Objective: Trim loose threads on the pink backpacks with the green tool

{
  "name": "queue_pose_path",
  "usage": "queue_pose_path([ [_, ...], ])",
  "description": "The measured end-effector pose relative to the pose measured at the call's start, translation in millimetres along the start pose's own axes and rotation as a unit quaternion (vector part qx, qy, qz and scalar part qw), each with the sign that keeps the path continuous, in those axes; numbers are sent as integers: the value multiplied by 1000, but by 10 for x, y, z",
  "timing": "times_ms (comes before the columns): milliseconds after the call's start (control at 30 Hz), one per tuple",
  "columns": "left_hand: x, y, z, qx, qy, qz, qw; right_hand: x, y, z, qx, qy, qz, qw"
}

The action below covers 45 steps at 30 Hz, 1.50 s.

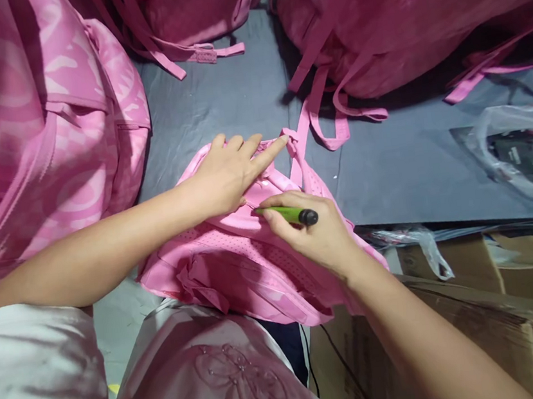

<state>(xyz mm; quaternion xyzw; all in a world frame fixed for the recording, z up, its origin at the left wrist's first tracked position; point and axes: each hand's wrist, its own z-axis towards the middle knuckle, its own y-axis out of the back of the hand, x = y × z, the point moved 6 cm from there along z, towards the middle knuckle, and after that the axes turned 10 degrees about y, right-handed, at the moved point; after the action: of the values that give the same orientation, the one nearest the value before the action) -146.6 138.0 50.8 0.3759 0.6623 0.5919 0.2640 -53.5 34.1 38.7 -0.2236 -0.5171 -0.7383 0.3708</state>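
Note:
A pink backpack (274, 263) lies at the front edge of the table, partly hanging over it. My left hand (231, 171) rests flat on its upper part with the fingers spread, the index finger reaching toward a strap. In my right hand (316, 229) is a green pen-like tool (288, 214) with a black end. Its tip points left and meets the pink fabric just below my left hand; the exact contact is too small to make out.
Large pink backpacks stand at the left (78, 132), the back (199, 13) and the back right (385, 23) of the grey table (219, 95). A clear plastic bag (527, 148) with dark items sits at the right. Cardboard boxes (477, 329) are below the table edge.

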Motion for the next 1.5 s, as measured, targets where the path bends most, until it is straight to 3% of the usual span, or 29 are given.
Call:
queue_pose_path([
  [100,92,-2,-23,5,35,8,999,-16,-15,-43,38,16,-58,997],
  [200,157,-20,-28,23,72,9,997,12,25,-109,34,38,-57,997],
  [433,130,-14,-9,59,83,10,995,44,6,-33,62,81,9,995],
  [767,147,-31,-41,31,78,-26,996,117,-98,61,107,120,-62,985],
  [1000,149,-43,-48,34,82,-70,994,168,-129,54,88,85,-72,990],
  [1200,156,-61,-39,22,80,-92,992,186,-169,3,34,56,-92,994],
  [1500,135,-29,-39,52,86,-96,990,209,-194,-86,-26,27,-111,993],
])
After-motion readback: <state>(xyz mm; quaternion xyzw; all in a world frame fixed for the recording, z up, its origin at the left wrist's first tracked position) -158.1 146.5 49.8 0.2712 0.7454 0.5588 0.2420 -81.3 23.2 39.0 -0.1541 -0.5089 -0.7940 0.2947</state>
